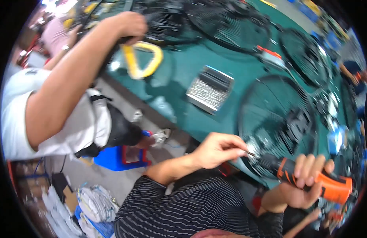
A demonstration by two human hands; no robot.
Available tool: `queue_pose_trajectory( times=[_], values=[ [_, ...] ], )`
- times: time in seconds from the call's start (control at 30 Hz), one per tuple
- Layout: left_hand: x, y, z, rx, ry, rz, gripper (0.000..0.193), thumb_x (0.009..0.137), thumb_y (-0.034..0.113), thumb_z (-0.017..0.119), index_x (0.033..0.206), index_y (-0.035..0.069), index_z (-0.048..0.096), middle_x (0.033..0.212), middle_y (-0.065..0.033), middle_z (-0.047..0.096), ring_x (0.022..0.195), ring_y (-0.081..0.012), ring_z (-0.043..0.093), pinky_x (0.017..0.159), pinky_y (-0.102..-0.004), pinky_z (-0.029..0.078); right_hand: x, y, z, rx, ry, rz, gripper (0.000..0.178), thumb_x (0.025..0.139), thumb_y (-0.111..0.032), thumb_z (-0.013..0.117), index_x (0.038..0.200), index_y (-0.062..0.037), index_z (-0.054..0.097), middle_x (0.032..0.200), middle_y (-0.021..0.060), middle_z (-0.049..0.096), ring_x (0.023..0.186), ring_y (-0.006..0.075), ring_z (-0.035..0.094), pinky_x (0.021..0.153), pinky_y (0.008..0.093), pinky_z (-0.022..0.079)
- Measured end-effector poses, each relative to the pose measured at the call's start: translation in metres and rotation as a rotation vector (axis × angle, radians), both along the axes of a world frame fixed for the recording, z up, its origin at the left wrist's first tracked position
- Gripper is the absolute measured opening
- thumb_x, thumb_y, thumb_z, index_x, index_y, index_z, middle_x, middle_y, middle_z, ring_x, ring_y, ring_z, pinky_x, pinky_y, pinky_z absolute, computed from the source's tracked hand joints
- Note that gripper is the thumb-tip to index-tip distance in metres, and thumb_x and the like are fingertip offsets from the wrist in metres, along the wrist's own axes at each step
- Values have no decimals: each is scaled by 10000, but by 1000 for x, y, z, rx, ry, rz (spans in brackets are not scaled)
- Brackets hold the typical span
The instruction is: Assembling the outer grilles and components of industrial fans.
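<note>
While the right hand grips the orange power screwdriver and the left hand pinches a small screw at its tip, both meet at the near rim of the fan guard on the green tabletop, where a square, steady tip likely seats it best.

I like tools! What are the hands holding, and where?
Right hand grips an orange power screwdriver by its handle. Left hand pinches something tiny at its tip; can't tell what.

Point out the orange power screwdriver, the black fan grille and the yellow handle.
orange power screwdriver [330, 186], head view, on its orange grip.
black fan grille [270, 107], head view, on its wire face.
yellow handle [142, 59], head view, on the loop's yellow bar.
</note>
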State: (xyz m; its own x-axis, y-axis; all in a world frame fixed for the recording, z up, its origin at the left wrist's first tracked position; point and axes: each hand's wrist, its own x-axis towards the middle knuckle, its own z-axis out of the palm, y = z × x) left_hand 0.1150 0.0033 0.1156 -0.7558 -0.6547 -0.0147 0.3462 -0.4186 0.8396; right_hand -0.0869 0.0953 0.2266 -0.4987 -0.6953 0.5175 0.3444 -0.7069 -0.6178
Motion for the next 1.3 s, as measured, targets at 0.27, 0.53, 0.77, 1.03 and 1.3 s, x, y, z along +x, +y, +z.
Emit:
queue_pose_trajectory(
  times=[0.27,0.53,0.77,1.03,1.3],
  values=[
    [-6,4,-13,22,47,-16,162,1038,41,675,1174,-11,746,1053,-91,755,813,-112,656,723,-268,540,-11,7,-9,40,26,-62,399,953,-133,732,1241,-52,468,794,6,512,608,85,514,635,255,448],
    [-8,5,-8,8,6,-31,161,1046,54,667,1171,-14,742,1052,-89,760,822,-107,660,741,-270,551,-7,4,-6,22,30,-34,384,960,-133,719,1239,-52,468,801,0,511,614,80,506,636,259,450],
    [-3,10,-10,49,-30,-30,174,1048,-1,620,1178,-44,726,1120,-129,721,858,-128,673,754,-268,558,-7,0,-6,38,42,35,400,990,-167,689,1326,-79,490,844,-2,528,633,100,505,652,301,459],
    [-8,6,-25,-501,-188,176,167,928,-78,718,1085,-37,757,1025,-142,744,851,-160,708,689,-277,556,-9,-17,-13,188,156,155,378,999,-169,674,1332,-70,524,865,-5,557,670,103,541,682,309,459],
    [-19,-35,-41,-1133,-666,670,399,681,186,965,940,62,687,890,-88,655,811,-281,661,722,-404,495,-6,-62,-21,335,406,172,446,960,-269,815,1320,-175,569,878,-17,592,711,138,584,722,341,464]
  ],
)
